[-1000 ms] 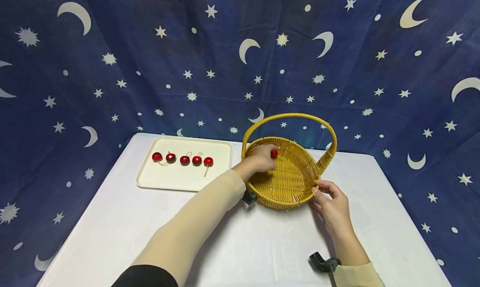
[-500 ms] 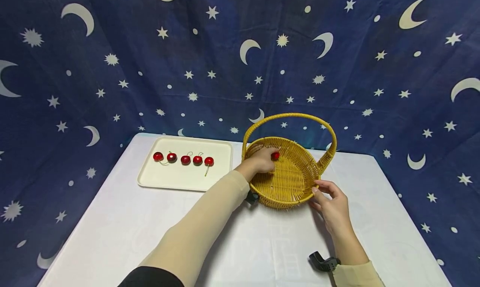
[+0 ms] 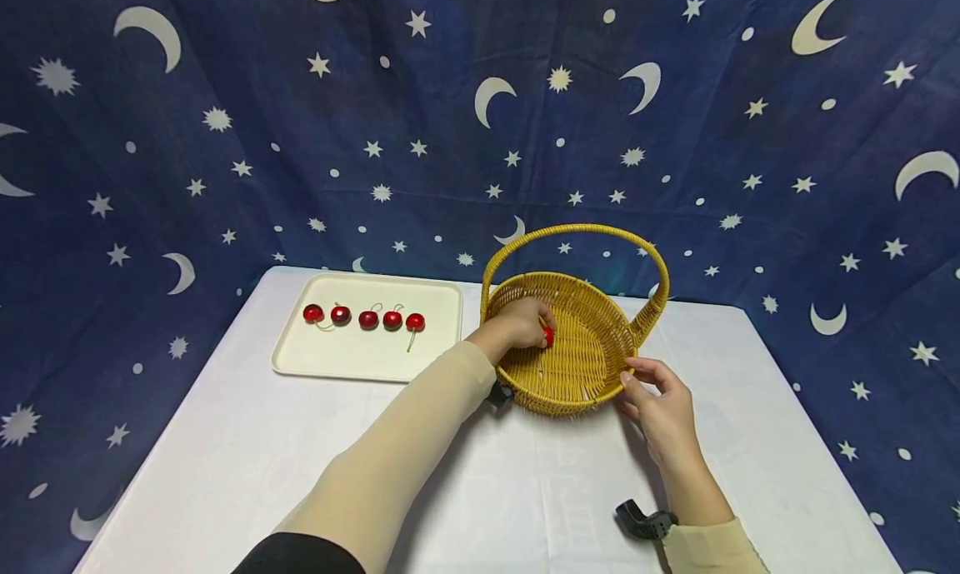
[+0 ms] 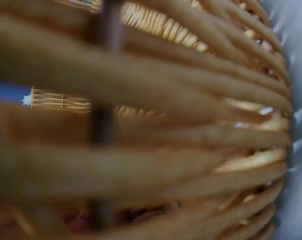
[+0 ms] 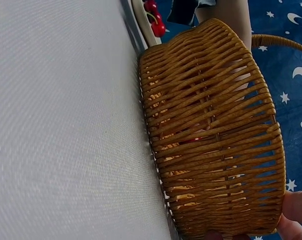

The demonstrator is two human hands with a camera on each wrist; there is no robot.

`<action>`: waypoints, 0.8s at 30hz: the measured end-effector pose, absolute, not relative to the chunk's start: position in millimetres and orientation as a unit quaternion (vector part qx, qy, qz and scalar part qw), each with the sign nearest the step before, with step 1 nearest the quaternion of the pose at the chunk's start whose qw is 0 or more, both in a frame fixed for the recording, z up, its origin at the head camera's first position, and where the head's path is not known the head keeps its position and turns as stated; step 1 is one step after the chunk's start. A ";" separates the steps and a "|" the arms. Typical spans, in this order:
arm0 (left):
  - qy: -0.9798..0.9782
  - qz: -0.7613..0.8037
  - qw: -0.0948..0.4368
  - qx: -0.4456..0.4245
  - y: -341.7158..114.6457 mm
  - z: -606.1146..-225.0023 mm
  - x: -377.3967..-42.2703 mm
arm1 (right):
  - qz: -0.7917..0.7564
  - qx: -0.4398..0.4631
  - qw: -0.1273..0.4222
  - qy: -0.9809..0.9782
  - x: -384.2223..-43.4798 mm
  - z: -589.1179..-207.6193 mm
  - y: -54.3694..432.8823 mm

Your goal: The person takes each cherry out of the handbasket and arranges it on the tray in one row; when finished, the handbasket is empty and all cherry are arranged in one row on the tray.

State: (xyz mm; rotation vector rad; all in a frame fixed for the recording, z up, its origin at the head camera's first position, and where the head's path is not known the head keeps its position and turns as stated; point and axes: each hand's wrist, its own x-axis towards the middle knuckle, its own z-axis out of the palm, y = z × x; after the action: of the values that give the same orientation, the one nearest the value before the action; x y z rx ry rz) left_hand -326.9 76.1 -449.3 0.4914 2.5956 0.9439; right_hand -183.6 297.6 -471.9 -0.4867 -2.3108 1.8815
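In the head view a round yellow wicker basket (image 3: 573,361) with a tall hoop handle stands on the table. My left hand (image 3: 520,322) reaches over its left side, fingers curled inside, and pinches a red cherry (image 3: 548,336) low over the woven bottom. At the right front rim my right hand (image 3: 662,407) grips the basket between thumb and fingers. The right wrist view has the basket's outer wall (image 5: 215,135) close up, with that hand's fingertips (image 5: 295,207) at the rim. Blurred wicker strands (image 4: 141,170) fill the left wrist view, hiding the left hand's fingers.
A cream rectangular tray (image 3: 352,361) lies left of the basket, bearing a row of several red cherries (image 3: 368,319) with stems. Both rest on a white-covered table (image 3: 495,491). Behind hangs a dark blue cloth (image 3: 450,99) with moons and stars.
Inside the basket, the cherry at my left fingertips has come toward the front, and the fingers have curled more. My right hand keeps its hold on the rim.
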 end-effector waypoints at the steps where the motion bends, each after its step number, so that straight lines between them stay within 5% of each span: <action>1: 0.912 0.329 0.169 0.177 75.9 -449.3 -326.9 | 0.622 -0.161 0.061 -0.764 -183.8 -471.7 297.4; 13: 0.911 0.315 0.152 0.219 72.6 -443.3 -323.2 | 0.617 -0.165 0.066 -0.767 -184.9 -468.2 294.6; 24: 0.850 0.422 0.110 0.295 34.2 -415.6 -281.5 | 0.621 -0.168 0.065 -0.763 -183.1 -468.6 295.3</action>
State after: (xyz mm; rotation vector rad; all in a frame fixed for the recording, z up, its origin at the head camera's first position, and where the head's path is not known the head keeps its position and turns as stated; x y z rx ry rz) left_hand -281.5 34.2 -415.6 0.8663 2.4981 1.2404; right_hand -183.1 295.3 -468.6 -0.5070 -2.3023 1.8734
